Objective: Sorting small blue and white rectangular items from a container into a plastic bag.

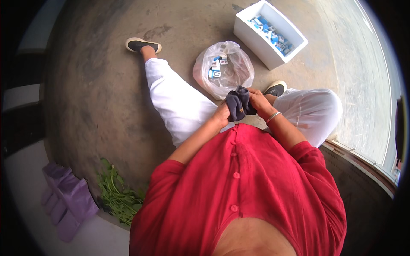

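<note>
My left hand (222,113) and my right hand (258,100) are close together in front of my lap. Between them is a dark grey bundle of cloth (235,106), which looks like a pair of small socks, with a small orange mark on one part. Each hand grips one side of it; some fingertips are hidden behind the fabric. Just beyond my hands, an open clear plastic bag (245,68) stands on the floor, holding several small blue-and-white boxes (215,74).
A white foam box (256,43) with many small blue-and-white packets stands beyond the bag, to the right. My outstretched legs flank the bag. Green leafy stems (120,195) and a folded purple item (69,204) lie at the lower left. A raised ledge edge (358,163) runs along the right.
</note>
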`<state>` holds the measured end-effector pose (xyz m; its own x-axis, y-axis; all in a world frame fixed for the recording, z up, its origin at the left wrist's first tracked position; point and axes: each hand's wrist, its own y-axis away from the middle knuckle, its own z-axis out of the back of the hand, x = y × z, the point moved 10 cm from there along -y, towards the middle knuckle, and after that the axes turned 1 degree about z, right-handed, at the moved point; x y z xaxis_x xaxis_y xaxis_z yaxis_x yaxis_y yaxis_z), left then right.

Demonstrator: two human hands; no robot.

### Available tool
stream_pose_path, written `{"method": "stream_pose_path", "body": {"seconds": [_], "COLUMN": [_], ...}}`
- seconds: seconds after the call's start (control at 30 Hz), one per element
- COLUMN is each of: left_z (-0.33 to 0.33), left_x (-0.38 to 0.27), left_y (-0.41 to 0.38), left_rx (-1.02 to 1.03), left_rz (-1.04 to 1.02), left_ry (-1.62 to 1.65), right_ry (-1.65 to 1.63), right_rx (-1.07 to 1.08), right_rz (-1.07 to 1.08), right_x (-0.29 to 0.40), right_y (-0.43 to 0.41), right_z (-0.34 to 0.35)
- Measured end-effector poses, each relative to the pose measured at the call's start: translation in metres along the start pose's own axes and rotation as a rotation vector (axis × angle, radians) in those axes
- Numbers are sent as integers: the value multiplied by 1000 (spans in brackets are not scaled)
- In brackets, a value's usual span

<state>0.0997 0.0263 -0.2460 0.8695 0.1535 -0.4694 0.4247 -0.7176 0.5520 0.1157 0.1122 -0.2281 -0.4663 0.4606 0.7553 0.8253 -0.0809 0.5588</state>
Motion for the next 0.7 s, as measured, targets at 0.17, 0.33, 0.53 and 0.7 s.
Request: {"method": "stream_pose_path", "body": {"seconds": [0.17, 0.33, 0.53, 0.7], "left_z": [-5, 5, -8, -27], "left_x": [-11, -10, -6, -16], "left_y": [-4, -9, -4, 6], "left_rx": [81, -75, -6, -11], "left_rz": [-112, -84, -39, -126], "left_ry": [-98, -35, -95, -300], "right_ry": [-137, -83, -67, -48], "right_rx": [29, 112, -34, -157], "right_rz": [17, 30, 47, -12], "right_x": [1, 10, 8, -3], "right_y": [1, 11, 8, 2], "right_z": [0, -11, 3, 19]}}
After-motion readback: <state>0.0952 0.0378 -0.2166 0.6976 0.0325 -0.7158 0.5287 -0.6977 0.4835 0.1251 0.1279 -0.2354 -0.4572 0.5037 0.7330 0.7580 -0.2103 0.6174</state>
